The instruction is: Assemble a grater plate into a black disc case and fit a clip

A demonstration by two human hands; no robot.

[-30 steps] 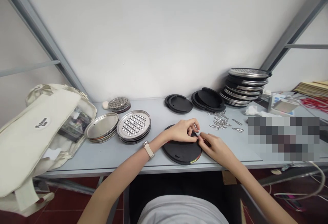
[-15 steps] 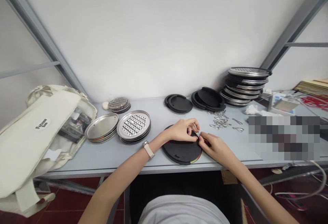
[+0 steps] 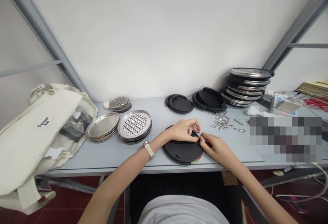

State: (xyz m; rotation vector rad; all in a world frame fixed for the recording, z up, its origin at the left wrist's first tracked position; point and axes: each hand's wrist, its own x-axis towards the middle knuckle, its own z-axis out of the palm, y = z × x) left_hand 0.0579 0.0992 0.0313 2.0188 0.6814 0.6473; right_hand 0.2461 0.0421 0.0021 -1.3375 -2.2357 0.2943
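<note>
A black round disc (image 3: 183, 152) lies on the table edge in front of me, with a slim coloured strip on its lower right rim and a small slot near its front. My left hand (image 3: 183, 130) rests over its far side, thumb and fingers curled round the upper right rim. At that same spot my right hand (image 3: 212, 145) pinches a tiny shiny metal clip (image 3: 199, 134), mostly covered by fingertips. Both hands' fingertips nearly meet there. Several loose metal clips (image 3: 221, 121) are scattered behind my right hand.
Left of the disc stand stacks of round metal graters (image 3: 135, 124), plain metal discs (image 3: 102, 125) and small graters (image 3: 119, 103). Behind are black rings and lids (image 3: 181, 104), (image 3: 212, 100) and a tall stack of assembled discs (image 3: 247, 87). A cream bag (image 3: 38, 131) sits far left.
My fingers stay at the rim of the disc with hardly any movement. The whole view has shifted very slightly.
</note>
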